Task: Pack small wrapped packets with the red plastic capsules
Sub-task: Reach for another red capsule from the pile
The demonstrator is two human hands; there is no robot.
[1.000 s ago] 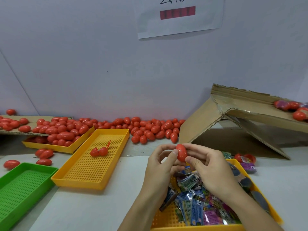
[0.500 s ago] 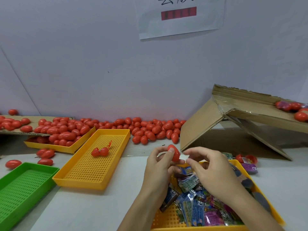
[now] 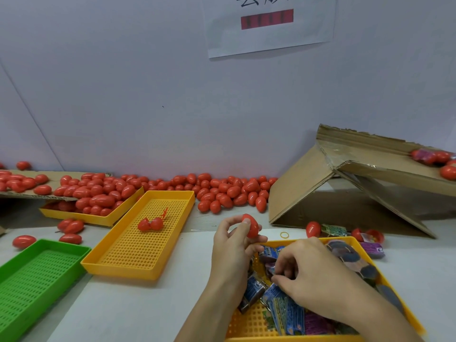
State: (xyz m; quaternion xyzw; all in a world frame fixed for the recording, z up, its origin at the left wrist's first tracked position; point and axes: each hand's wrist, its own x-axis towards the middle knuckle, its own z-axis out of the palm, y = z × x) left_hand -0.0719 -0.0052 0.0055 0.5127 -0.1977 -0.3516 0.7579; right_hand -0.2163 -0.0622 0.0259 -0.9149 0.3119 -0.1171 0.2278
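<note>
Meanwhile, left hand (image 3: 235,245) is pinching a glossy red plastic egg-shaped capsule (image 3: 251,225); right hand (image 3: 306,277), fingers curled, is digging among small wrapped packets (image 3: 286,308) in a yellow perforated plastic tray (image 3: 249,324).

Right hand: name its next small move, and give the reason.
Probably pinch one wrapped packet out of the yellow tray and lift it toward the red capsule. The right hand is down among the packets with fingers curled, while the left hand holds the capsule up above the tray's far edge.
</note>
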